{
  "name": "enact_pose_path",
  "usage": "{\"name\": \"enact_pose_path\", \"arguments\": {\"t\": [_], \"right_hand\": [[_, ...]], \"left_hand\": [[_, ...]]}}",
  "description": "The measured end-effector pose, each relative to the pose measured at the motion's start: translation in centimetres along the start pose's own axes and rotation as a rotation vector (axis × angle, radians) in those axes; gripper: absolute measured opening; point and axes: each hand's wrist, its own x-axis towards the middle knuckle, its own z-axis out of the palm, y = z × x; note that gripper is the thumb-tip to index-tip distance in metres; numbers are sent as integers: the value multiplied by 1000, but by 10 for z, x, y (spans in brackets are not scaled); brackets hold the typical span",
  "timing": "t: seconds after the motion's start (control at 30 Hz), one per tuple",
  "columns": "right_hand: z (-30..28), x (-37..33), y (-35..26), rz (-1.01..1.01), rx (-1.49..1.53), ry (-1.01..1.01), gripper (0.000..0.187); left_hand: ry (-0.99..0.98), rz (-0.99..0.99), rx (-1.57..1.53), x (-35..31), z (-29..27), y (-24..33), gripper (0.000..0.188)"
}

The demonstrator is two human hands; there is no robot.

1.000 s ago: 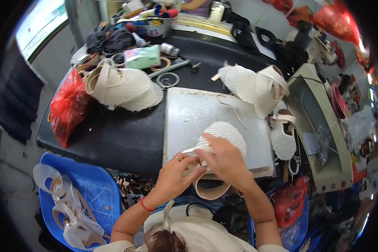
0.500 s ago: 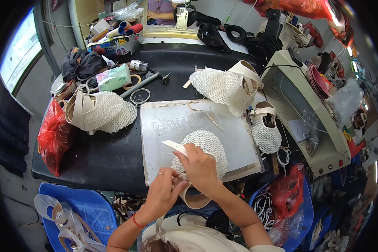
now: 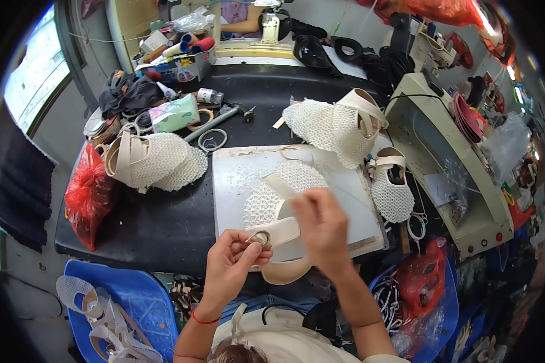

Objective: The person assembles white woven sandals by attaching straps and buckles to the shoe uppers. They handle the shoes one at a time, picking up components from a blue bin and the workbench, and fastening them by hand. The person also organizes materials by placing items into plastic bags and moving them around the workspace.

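Note:
A cream woven shoe upper lies at the near side of the pale work board, its curved heel band toward me. My left hand is closed on a strap of it, pinching a round metal buckle between thumb and fingers. From there a wide cream strap piece extends to the right. My right hand hovers over the upper's right side, smeared by motion. A blurred, pale strap end reaches toward its fingertips; whether they grip it is unclear.
More woven uppers lie left, far right and right. A red plastic bag sits at the table's left edge. Blue tubs flank me below. A beige machine housing stands right. Another person's arm shows at the back.
My right hand has moved right, off the strap beside the left hand. The upper has turned, baring its lattice side, and the buckle now shows in my left hand. The whole view shifted slightly.

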Motion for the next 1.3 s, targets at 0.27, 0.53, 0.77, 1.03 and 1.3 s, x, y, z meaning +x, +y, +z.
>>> {"name": "enact_pose_path", "arguments": {"t": [0.27, 0.53, 0.77, 1.03, 1.3], "right_hand": [[-27, -13, -49, 220, 194, -540, 20], [-19, -18, -13, 498, 503, -311, 15], [-27, 3, -8, 328, 297, -640, 15], [-23, 2, 0, 458, 605, -666, 20], [-28, 6, -6, 340, 491, -765, 17]], "left_hand": [[-57, 39, -78, 10, -6, -8, 26], [-166, -115, -613, 10, -7, -11, 23], [-254, -165, -461, 12, -15, -3, 25], [-240, -105, -277, 15, -15, 8, 30], [-268, -168, -340, 15, -18, 13, 30]]}}
